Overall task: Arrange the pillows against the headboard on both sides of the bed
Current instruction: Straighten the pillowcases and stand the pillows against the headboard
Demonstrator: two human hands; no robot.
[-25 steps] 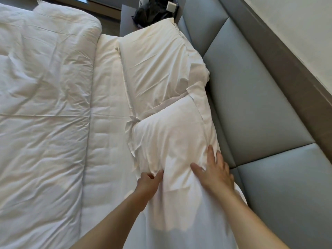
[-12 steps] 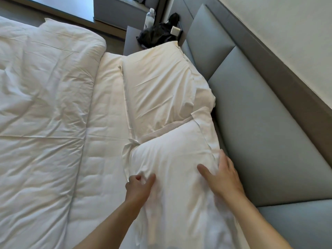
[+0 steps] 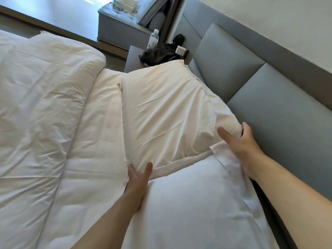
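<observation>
Two white pillows lie end to end along the grey padded headboard (image 3: pixel 269 112). The far pillow (image 3: pixel 167 112) is cream-toned and creased; the near pillow (image 3: pixel 194 203) is whiter and overlaps its lower edge. My left hand (image 3: pixel 138 180) rests with fingers spread at the far pillow's near-left corner, where the two pillows meet. My right hand (image 3: pixel 240 146) lies open at the far pillow's near-right corner, its fingers between the pillow and the headboard. Neither hand visibly pinches the fabric.
A thick white duvet (image 3: pixel 39 108) is folded back across the left of the bed. Beyond the far pillow stands a nightstand (image 3: pixel 133 56) with a black bag (image 3: pixel 159 54), a water bottle (image 3: pixel 153 39) and a small white box (image 3: pixel 180 50). A grey bench (image 3: pixel 122 27) sits by the window.
Both hands have left the near pillow and moved forward to the far pillow's near corners. The left hand has opened from a pinch. The view has tilted up, showing the nightstand and bench.
</observation>
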